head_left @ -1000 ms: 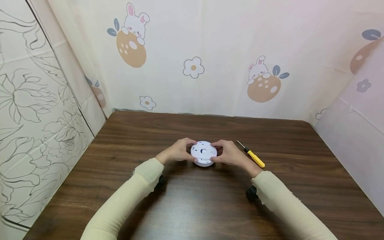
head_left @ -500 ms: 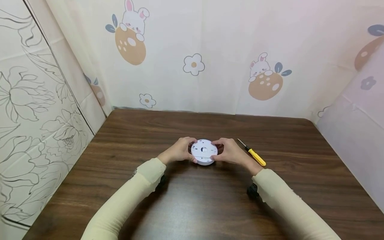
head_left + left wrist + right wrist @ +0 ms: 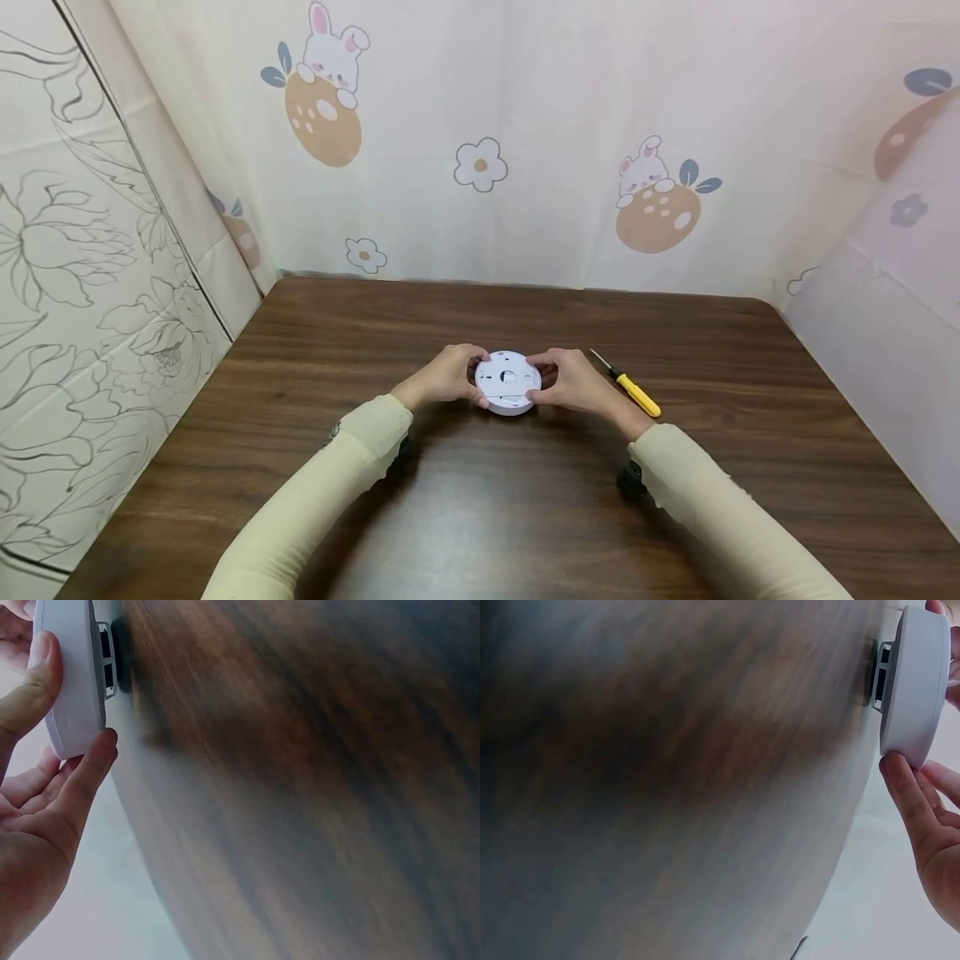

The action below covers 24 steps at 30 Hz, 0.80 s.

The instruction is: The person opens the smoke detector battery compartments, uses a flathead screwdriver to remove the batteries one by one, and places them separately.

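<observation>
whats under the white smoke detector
A slotted section protrudes beneath the smoke detector, over the wooden table. Its downward face is hidden, and whether it touches the table is unclear.

Head view is bright; soft glare on table [image 3: 461, 533] low centre, dark shadows beside sleeves [image 3: 311, 492]. Curtain [image 3: 757, 75] looks pinkish upper right. 2 wrist views are dimmer: table blurs, disc [image 3: 73, 686] is sharper.

Illegibly small print [image 3: 511, 398] on white disc [image 3: 521, 383], tabletop [image 3: 285, 780] blurred in wrist views, sleeves [image 3: 318, 487] cropped
</observation>
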Available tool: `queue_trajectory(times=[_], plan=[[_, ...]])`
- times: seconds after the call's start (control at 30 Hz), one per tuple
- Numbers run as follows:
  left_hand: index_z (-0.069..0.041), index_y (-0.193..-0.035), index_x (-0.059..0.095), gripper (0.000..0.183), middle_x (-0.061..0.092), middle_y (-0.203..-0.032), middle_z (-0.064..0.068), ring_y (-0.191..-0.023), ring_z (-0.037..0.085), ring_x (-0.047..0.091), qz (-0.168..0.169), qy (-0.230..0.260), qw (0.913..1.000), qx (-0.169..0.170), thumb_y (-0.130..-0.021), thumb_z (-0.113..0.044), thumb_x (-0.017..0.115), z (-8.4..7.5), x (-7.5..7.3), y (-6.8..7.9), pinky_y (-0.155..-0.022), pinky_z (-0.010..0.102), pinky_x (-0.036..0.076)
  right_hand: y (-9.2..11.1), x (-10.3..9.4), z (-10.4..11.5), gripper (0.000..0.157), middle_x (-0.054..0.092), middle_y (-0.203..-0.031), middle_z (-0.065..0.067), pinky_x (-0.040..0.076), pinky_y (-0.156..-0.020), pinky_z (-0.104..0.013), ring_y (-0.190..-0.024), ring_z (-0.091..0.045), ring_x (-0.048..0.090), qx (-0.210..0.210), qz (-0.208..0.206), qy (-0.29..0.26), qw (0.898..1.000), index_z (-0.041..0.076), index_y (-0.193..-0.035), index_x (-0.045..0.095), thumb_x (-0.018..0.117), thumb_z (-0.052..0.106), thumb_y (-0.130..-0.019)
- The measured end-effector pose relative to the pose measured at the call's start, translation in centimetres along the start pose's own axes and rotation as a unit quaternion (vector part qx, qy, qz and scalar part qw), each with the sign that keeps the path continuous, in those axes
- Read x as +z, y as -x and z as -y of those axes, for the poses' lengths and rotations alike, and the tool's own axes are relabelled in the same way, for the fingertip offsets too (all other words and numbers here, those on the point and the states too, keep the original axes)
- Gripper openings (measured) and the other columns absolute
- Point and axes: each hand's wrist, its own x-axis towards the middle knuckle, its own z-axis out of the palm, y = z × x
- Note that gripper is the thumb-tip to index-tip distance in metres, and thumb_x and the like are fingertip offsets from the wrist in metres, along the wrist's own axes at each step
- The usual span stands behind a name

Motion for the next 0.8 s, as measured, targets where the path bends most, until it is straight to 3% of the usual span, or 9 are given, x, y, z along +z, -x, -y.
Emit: queue_trajectory(times=[0.6, 0.8], plan=[[0.002, -0.117, 0.056, 0.065, 0.061, -0.114, 0.014, -0.102, 0.022, 0.059, -0.017, 0.053, 0.9984, -0.007, -0.063, -0.013, 0.090, 0.25, 0.27, 0.64, -0.088, 0.032, 0.048, -0.53, -0.57, 0.07, 0.055, 0.065, -0.100, -0.009, 0.054, -0.075, -0.031, -0.086, -0.016, 0.061, -0.022, 0.029, 0.025, 0.999, -0.007, -0.120, 0.061, 0.081, 0.019, -0.076], [0.002, -0.117, 0.056, 0.065, 0.060, -0.113, 0.013, -0.101, 0.022, 0.058, -0.015, 0.071, 0.9972, -0.015, -0.063, -0.012, 0.090, 0.20, 0.29, 0.83, -0.085, 0.028, 0.049, -0.63, -0.60, 0.21, 0.058, 0.061, -0.110, -0.010, 0.050, -0.083, -0.037, -0.096, -0.020, 0.058, -0.039, 0.040, 0.055, 0.997, -0.004, -0.123, 0.059, 0.081, 0.022, -0.076]])
